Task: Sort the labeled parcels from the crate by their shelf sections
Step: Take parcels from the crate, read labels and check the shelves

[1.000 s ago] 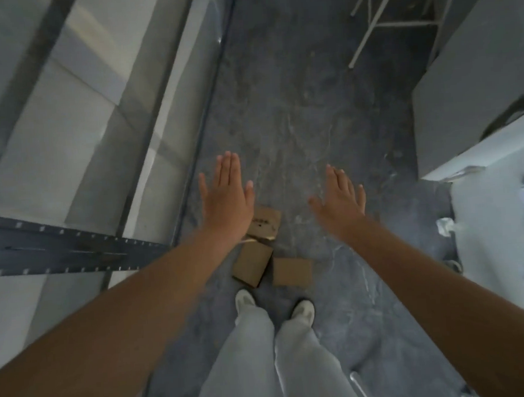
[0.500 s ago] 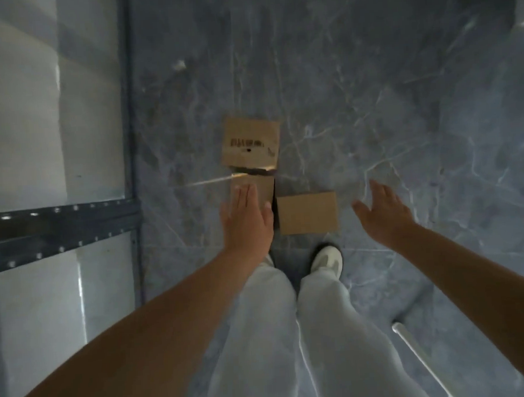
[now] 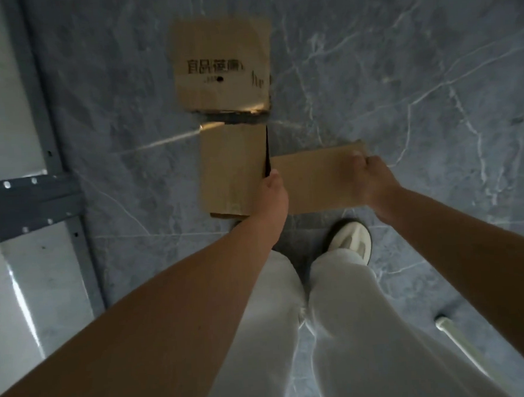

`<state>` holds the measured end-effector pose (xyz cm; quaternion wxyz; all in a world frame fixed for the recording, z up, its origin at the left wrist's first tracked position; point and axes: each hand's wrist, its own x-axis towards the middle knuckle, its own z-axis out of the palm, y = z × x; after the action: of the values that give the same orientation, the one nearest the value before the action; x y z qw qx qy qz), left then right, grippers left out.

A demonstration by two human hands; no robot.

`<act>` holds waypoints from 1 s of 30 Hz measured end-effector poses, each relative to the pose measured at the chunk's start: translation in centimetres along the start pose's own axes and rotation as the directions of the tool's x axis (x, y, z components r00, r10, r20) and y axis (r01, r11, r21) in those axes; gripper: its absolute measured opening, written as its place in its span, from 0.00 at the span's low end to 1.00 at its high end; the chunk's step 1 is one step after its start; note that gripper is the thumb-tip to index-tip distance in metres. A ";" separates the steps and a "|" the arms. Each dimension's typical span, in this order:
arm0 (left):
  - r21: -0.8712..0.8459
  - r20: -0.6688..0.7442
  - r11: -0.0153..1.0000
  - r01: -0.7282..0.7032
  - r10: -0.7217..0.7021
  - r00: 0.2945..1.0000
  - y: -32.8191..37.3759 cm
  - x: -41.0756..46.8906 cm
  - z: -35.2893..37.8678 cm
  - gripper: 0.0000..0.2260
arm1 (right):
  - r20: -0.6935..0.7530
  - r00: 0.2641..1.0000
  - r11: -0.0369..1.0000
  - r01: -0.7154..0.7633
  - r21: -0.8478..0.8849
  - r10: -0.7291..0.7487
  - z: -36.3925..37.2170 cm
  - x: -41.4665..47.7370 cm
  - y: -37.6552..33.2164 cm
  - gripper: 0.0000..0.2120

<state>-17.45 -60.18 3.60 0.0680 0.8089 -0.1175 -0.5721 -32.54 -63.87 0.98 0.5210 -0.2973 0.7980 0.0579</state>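
Observation:
Three brown cardboard parcels lie on the grey marbled floor in front of my feet. The farthest parcel (image 3: 222, 65) carries black printed characters on top. A plain parcel (image 3: 233, 172) lies just below it. To its right sits a plain flat parcel (image 3: 314, 180). My left hand (image 3: 274, 191) grips that parcel's left edge, fingers hidden behind it. My right hand (image 3: 373, 180) grips its right edge, thumb on top.
A grey metal shelf frame (image 3: 33, 204) with white panels stands along the left. My white-trousered legs and a white shoe (image 3: 351, 240) are directly below the parcels. A white tube (image 3: 453, 334) lies on the floor at lower right.
The view dropped closer to the floor. Both hands went from open above the parcels down onto the right-hand plain parcel and closed on its two sides.

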 end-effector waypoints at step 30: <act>-0.373 -0.560 0.503 -0.780 0.548 0.621 21.9 -66.5 -40.9 0.17 | -0.234 0.525 0.377 0.798 0.470 -0.818 -32.3 -68.0 -33.6 0.11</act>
<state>-2.57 -64.43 83.20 0.5529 0.7252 -0.2281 -0.3413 -21.25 -76.12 81.70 0.5565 -0.4923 0.5232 -0.4175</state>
